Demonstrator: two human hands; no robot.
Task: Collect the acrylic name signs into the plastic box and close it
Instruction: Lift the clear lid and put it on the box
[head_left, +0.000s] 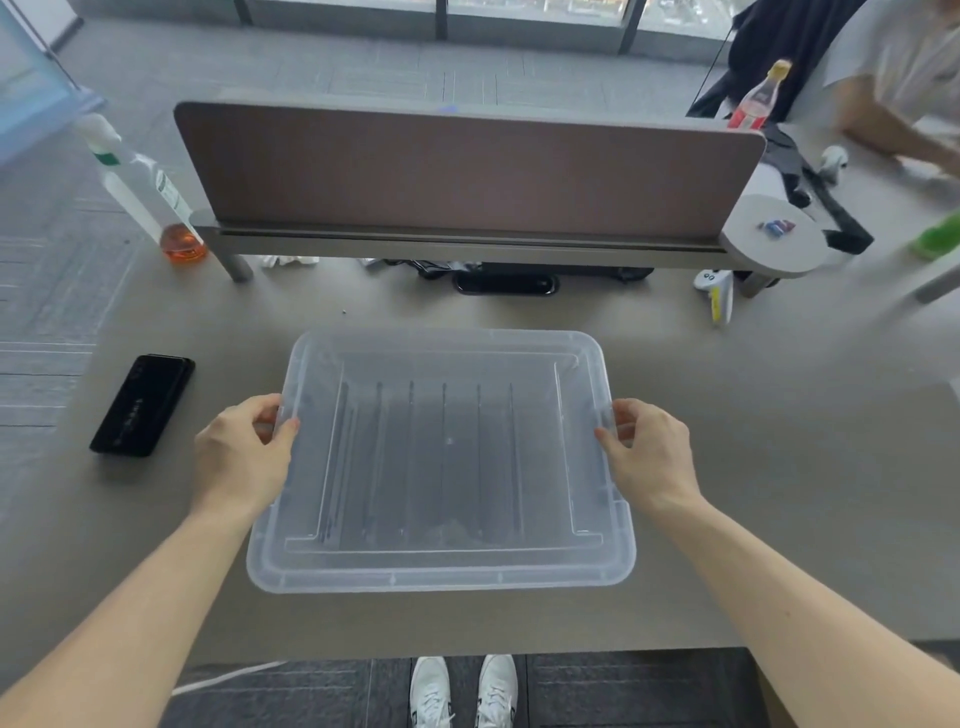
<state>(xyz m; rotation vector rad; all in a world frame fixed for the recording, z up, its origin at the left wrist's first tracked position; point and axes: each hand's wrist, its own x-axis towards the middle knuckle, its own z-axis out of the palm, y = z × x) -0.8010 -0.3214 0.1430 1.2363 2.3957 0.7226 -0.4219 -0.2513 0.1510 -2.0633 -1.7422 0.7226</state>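
Note:
A translucent plastic box lies in the middle of the grey desk with its lid (441, 577) on top. Through the lid I make out several acrylic name signs (444, 457) as thin dark parallel lines, standing side by side inside. My left hand (244, 452) grips the lid's left edge, thumb on top and fingers curled under the rim. On the opposite side my right hand (649, 452) holds the right edge the same way. Whether the lid is fully pressed down I cannot tell.
A black phone (143, 405) lies left of the box. A brown desk divider (467, 171) stands behind, with cables and a black device (506, 284) under its shelf. A dispenser bottle (145, 192) stands far left, a white controller (719, 291) far right. Another person's arm (893, 130) rests at top right.

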